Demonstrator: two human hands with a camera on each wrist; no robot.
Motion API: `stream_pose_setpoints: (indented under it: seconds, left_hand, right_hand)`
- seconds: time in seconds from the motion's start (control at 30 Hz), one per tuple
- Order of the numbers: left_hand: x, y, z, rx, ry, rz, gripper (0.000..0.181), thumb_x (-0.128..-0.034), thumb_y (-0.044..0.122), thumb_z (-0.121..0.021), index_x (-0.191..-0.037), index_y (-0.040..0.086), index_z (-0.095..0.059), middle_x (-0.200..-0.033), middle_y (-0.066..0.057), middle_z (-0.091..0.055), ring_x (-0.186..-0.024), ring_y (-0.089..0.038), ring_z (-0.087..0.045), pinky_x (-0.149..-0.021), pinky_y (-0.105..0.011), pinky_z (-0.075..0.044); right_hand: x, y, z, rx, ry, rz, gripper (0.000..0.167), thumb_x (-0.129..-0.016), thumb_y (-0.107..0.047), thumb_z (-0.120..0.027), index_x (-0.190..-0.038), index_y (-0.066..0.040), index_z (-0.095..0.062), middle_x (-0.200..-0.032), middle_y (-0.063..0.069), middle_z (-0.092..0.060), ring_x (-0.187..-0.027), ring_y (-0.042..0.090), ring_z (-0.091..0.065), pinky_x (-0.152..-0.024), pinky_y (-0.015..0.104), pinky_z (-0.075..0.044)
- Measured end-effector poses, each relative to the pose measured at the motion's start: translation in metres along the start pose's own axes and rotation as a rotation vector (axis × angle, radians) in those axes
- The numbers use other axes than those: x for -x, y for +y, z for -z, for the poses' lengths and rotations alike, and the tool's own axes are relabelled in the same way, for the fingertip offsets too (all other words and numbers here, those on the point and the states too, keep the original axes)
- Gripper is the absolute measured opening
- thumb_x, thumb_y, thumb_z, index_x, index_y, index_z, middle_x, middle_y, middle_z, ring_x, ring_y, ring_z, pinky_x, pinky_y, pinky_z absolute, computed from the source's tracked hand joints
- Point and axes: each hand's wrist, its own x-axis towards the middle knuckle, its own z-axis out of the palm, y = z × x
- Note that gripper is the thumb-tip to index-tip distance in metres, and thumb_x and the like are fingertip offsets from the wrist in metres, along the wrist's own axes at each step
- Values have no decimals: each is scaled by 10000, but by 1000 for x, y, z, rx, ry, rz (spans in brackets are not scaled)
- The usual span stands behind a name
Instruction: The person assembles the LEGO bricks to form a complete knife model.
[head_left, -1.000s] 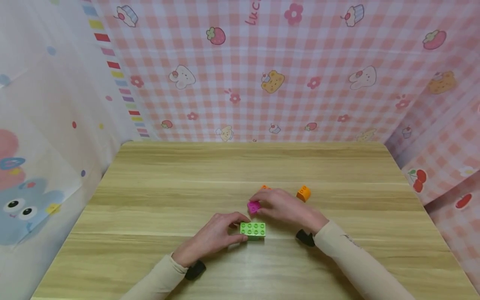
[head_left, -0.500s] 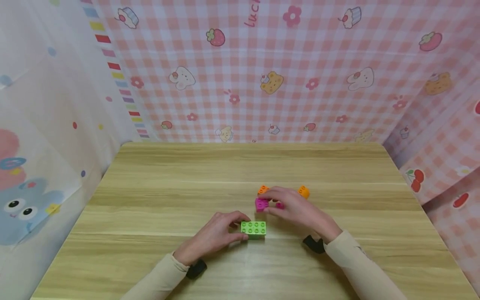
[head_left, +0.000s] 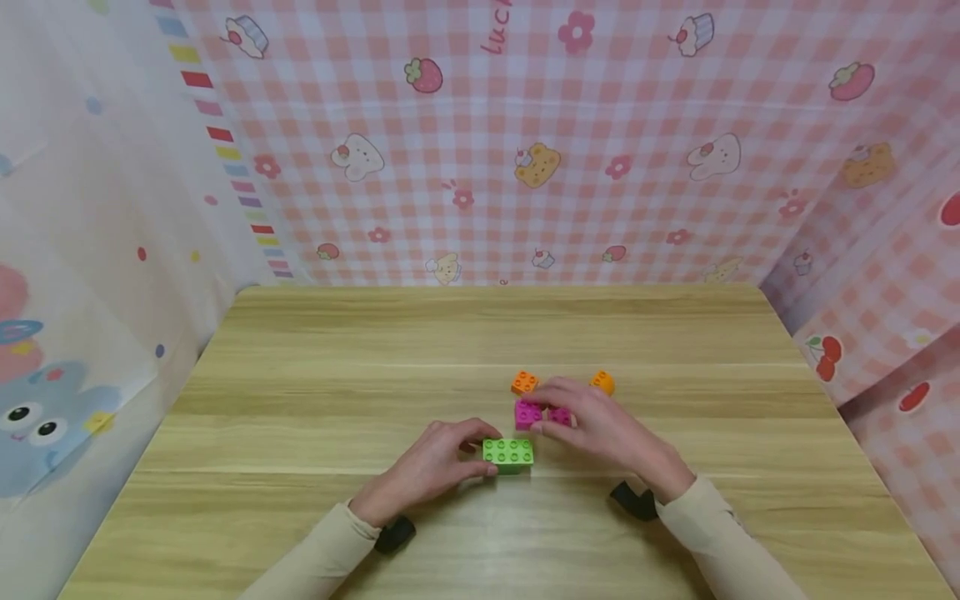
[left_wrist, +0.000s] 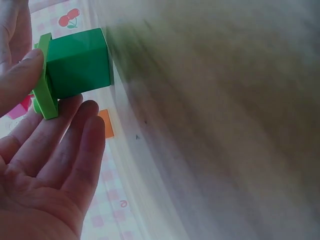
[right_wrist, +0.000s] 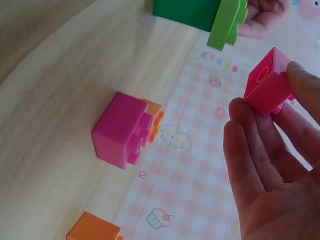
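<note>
My left hand (head_left: 431, 464) grips a light green brick (head_left: 507, 451) by its left end, thumb in front and a finger behind. Beneath it sits a dark green block (left_wrist: 79, 63), as the left wrist view shows. Just behind and to the right, my right hand (head_left: 592, 417) pinches a pink brick (head_left: 528, 414); its hollow underside (right_wrist: 262, 75) shows in the right wrist view, raised off the table. A second pink brick (head_left: 558, 416) stands on the table under the right hand, partly covered by it.
An orange brick (head_left: 524, 382) lies behind the held pink one. To its right is a rounded yellow-orange brick (head_left: 602, 382), partly behind my right hand. The wooden table (head_left: 337, 333) ends at a checked pink cloth (head_left: 480, 167).
My right hand has shifted a little to the right with the pink brick. The second pink brick and more of the orange one have come into view. My left hand has hardly moved.
</note>
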Motion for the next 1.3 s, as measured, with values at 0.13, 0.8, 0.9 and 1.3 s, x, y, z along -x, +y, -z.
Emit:
stream_pose_setpoints:
  seconds: [0.13,0.8,0.9,1.3]
  left_hand:
    - [-2,1,-1,7,6,4,330,-912,191,-813,-1204,92,-697,-1175,-65,-751,-1053,-208,-722,-920,-328,-589]
    - [-5,-1,0,70,11,47,344,-896,216,-832,-1188,84,-709,-1173,-66,-752,-1047,-221,-728,-910,-323,-596]
    - [-5,-1,-1,84,12,49,340,-894,212,-834,-1184,83,-712,-1163,-57,-755,-1036,-217,-731,-908,-324,-597]
    - [-5,-1,0,123,13,84,334,-884,213,-846,-1169,91,-721,-1156,-44,-747,-1018,-208,-726,-902,-357,-603]
  right_hand:
    - [2,-3,-1,-1,7,31,346,-986,-244,-735,-1308,-124,-694,-1299,26,-668,-1138,202,-643,-969,462,-571]
    - [4,-9,-16,-31,27,142,294,-950,-226,-783,-1229,-158,-718,-1187,-79,-701,-1047,107,-654,-894,334,-580]
    - [3,-11,-18,-33,11,122,287,-948,-237,-785,-1221,-174,-718,-1187,-111,-692,-1072,66,-627,-924,331,-567]
    - [1,-15,-24,-37,-43,73,296,-951,-256,-782,-1232,-187,-717,-1209,-102,-677,-1099,69,-619,-951,338,-568]
